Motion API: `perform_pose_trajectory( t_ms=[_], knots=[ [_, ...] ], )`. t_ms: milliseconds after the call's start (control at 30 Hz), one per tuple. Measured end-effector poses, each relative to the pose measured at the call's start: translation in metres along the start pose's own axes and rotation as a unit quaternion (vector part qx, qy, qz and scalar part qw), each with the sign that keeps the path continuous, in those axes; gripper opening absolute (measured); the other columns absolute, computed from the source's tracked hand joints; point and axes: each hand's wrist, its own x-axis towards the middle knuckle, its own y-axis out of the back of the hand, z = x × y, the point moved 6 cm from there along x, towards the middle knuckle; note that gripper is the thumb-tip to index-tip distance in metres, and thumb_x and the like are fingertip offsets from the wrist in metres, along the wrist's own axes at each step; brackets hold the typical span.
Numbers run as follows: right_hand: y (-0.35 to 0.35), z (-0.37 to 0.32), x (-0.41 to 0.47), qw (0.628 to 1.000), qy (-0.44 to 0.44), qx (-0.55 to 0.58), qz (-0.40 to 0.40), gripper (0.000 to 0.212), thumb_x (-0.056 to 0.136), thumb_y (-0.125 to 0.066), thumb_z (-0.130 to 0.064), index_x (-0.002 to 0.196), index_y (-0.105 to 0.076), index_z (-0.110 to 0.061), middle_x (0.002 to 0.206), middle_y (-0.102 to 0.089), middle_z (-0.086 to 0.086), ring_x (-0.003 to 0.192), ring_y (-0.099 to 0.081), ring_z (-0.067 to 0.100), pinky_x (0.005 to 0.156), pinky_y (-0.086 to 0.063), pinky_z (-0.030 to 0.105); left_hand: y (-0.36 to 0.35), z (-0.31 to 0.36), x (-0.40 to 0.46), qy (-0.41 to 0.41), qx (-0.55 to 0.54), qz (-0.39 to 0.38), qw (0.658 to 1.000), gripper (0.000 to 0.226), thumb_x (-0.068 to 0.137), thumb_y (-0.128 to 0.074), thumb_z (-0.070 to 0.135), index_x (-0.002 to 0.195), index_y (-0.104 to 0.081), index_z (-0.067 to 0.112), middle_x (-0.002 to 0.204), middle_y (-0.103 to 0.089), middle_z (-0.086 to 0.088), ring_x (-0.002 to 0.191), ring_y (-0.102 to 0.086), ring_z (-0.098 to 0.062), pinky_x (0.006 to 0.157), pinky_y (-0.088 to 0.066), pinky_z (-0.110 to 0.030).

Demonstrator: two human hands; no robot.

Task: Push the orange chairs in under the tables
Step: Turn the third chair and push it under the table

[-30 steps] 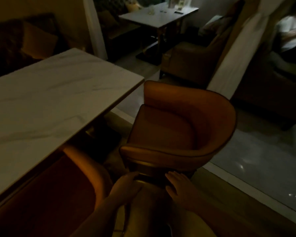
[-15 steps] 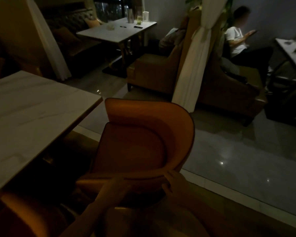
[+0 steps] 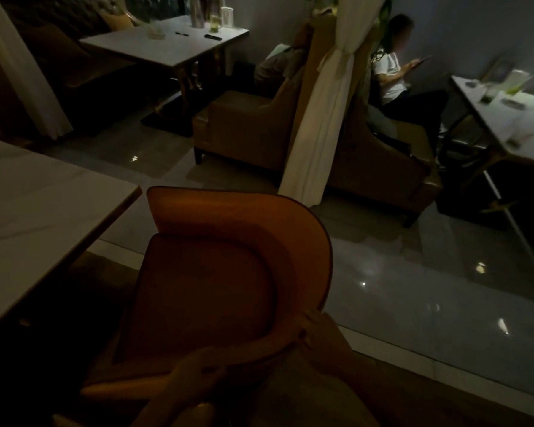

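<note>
Head view, dim lighting: orange tub chair (image 3: 216,272) sits just right of the near marble counter (image 3: 43,208), seat facing left toward it, not under it; the curved backrest wraps the far and right sides. Left hand (image 3: 198,369) is on the chair's near arm rim, fingers curled over the edge and gripping it. Right hand (image 3: 313,329) is at the rim's near-right curve, fingertips hooked on the edge; grip looks clamped on the rim, though it's too dark to read the thumb. Both forearms come in from the bottom of frame. Floor is glossy grey tile (image 3: 413,303) with light reflections, plus a wood-tone strip along the near edge. Beyond the chair: a white tied curtain (image 3: 318,118) hanging in front of brown high-back sofas (image 3: 250,131). Far counter (image 3: 167,41) at top left carries a metal jug, glasses and small dark items. A seated person (image 3: 392,72) in a white top holds a phone at top right, next to another counter (image 3: 512,118) with glasses and a menu stand. 1 more white curtain (image 3: 22,75) hangs at far left.
</note>
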Motion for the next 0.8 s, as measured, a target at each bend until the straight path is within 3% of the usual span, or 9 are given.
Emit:
perform_pose_trajectory(
  t_ms=[133,233,567,700,800],
  knots=[
    [0.018,0.011,0.025,0.998,-0.035,-0.052,-0.028,0.054,0.096,-0.039,-0.036,0.147,-0.031,-0.021,0.158,-0.022,0.007,0.145,-0.012,0.027,0.116,-0.004,0.048,0.010,-0.002,0.034,0.003,0.021,-0.046,0.999,0.057,0.097,-0.048,0.043,0.147,-0.026,0.027,0.153,-0.028,0.001,0.138,-0.030,-0.015,0.111,-0.026,-0.032],
    [0.029,0.013,0.039,0.996,-0.034,-0.071,-0.043,0.055,0.097,-0.045,-0.029,0.148,-0.029,-0.019,0.159,-0.017,0.006,0.146,-0.006,0.028,0.116,-0.002,0.048,0.013,-0.014,0.051,0.001,0.044,-0.078,0.996,0.058,0.097,-0.047,0.040,0.148,-0.023,0.026,0.155,-0.025,-0.001,0.139,-0.027,-0.017,0.112,-0.025,-0.033],
    [0.024,0.030,0.080,0.987,-0.026,-0.119,-0.105,0.055,0.098,-0.045,-0.033,0.149,-0.026,-0.026,0.158,-0.018,0.001,0.146,-0.003,0.027,0.118,-0.003,0.051,-0.009,-0.065,0.082,0.056,0.012,-0.142,0.988,0.069,0.088,-0.044,0.066,0.146,-0.031,0.030,0.149,-0.036,0.000,0.128,-0.043,-0.016,0.106,-0.037,-0.034],
    [0.020,0.044,0.096,0.981,-0.011,-0.131,-0.140,0.054,0.097,-0.042,-0.036,0.148,-0.029,-0.025,0.157,-0.022,0.002,0.146,-0.006,0.028,0.117,-0.001,0.051,-0.011,-0.063,0.085,0.073,0.017,-0.122,0.990,0.057,0.095,-0.046,0.053,0.144,-0.034,0.027,0.146,-0.040,0.000,0.126,-0.045,-0.015,0.104,-0.038,-0.029],
    [0.017,0.061,0.111,0.980,0.026,-0.130,-0.146,0.066,0.085,-0.021,-0.052,0.143,-0.040,-0.027,0.151,-0.035,0.003,0.144,-0.017,0.028,0.116,-0.001,0.050,-0.019,-0.065,0.089,0.094,-0.003,-0.122,0.988,0.059,0.092,-0.045,0.056,0.144,-0.032,0.030,0.147,-0.036,0.001,0.126,-0.044,-0.015,0.108,-0.034,-0.038]
  ],
)
